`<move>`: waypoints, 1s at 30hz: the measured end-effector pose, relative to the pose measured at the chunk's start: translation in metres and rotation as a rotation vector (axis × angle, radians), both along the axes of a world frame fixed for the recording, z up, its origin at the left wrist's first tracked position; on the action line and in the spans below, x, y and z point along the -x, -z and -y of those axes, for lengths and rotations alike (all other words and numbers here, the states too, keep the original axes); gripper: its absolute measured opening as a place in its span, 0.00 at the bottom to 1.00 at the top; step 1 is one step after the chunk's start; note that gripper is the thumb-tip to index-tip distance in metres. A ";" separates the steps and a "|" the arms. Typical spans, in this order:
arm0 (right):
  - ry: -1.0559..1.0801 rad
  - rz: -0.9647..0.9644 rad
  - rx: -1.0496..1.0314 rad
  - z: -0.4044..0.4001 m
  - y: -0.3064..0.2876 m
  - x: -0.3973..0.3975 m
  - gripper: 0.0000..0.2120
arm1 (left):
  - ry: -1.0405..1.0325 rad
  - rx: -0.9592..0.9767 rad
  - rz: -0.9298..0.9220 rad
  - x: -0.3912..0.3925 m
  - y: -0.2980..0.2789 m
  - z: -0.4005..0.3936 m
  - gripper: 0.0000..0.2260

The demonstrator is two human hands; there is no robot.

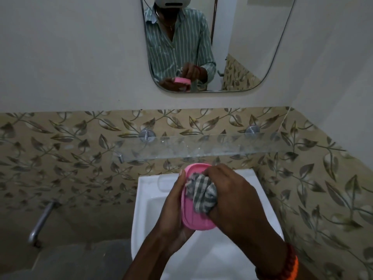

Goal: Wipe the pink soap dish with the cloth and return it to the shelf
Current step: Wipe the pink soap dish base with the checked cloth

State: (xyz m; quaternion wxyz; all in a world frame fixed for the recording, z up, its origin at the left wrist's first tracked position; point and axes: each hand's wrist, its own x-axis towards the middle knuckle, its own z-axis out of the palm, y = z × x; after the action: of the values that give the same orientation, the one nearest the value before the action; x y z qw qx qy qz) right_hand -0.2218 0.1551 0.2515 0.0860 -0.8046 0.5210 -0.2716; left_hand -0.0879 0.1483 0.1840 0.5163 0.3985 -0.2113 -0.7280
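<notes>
**Soap dish held over the basin, cloth pressed into it**

While the left hand [173, 207] is cupping the pink soap dish [196, 216] from below and along its left edge, the thumb is lying up the rim and the fingers are hidden beneath. The left grip is wrapping closed around the dish, holding it tilted, with its open face turned up toward the camera. The dish is sitting above the white wash basin [149, 201], just below and in front of the glass shelf [201, 145], not touching it.

The right hand [236, 197] is bunching a grey-and-white checked cloth [201, 191] into a wad; its grip is pressed together on the cloth, fingers curled over the top. The wad is lying against the upper inner face of the dish, covering roughly its far half. The near half of the dish is showing bare pink.

An orange and red band [288, 265] is circling the right wrist.

The glass shelf is hanging on two round metal mounts [147, 135] against leaf-patterned tiles [60, 150]. Its surface is looking streaked or spotted.

Above, a mirror [242, 47] is reflecting a person in a striped shirt holding the pink dish in both hands. A metal pipe [41, 222] is jutting from the wall at lower left.
</notes>
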 end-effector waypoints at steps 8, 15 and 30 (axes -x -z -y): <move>-0.081 -0.157 0.014 -0.021 0.010 0.006 0.15 | 0.054 0.012 -0.016 -0.016 -0.003 0.005 0.31; 0.105 -0.169 0.117 0.014 -0.008 0.013 0.19 | 0.067 0.104 0.165 -0.003 -0.004 -0.002 0.22; 0.247 0.123 0.051 0.011 0.021 -0.004 0.11 | -0.054 0.036 0.064 -0.001 0.006 0.004 0.24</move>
State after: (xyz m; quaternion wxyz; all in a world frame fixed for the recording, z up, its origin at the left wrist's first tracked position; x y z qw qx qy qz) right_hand -0.2183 0.1439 0.2306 0.0628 -0.7181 0.6028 -0.3421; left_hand -0.0867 0.1445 0.1784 0.5358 0.4180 -0.2300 -0.6966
